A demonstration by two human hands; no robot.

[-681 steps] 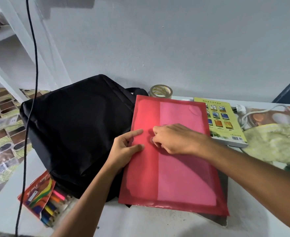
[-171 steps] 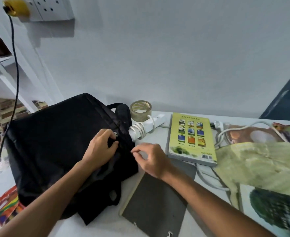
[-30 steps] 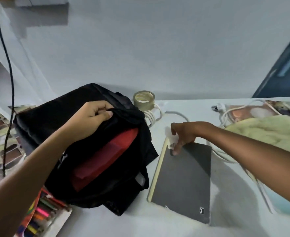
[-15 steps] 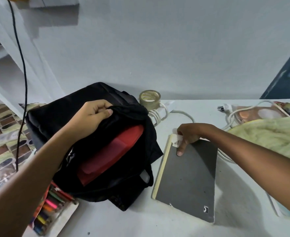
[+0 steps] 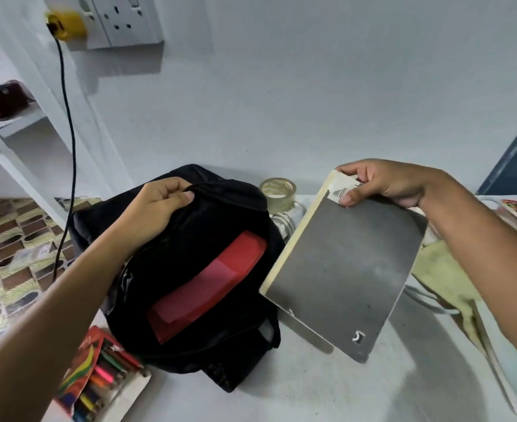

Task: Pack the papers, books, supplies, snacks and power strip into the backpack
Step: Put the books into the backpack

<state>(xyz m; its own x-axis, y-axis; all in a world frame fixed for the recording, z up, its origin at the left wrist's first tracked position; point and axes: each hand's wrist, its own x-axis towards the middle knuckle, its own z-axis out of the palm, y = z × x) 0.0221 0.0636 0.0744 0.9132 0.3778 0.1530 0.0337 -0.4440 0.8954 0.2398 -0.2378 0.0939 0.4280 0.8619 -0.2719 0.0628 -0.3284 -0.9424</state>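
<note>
Pinching the grey book (image 5: 342, 269) by its top corner, the right hand (image 5: 385, 185) carries it just right of the backpack (image 5: 220, 214), whose mouth the left hand (image 5: 156, 208) grips open; stiff and seemingly light, it should slide in beside the red folder (image 5: 208, 287).

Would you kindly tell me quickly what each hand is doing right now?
Left hand: grips the backpack flap.
Right hand: pinches the grey book corner.

Folder (image 5: 208, 284) in backpack (image 5: 220, 214), book (image 5: 345, 269) right
</note>
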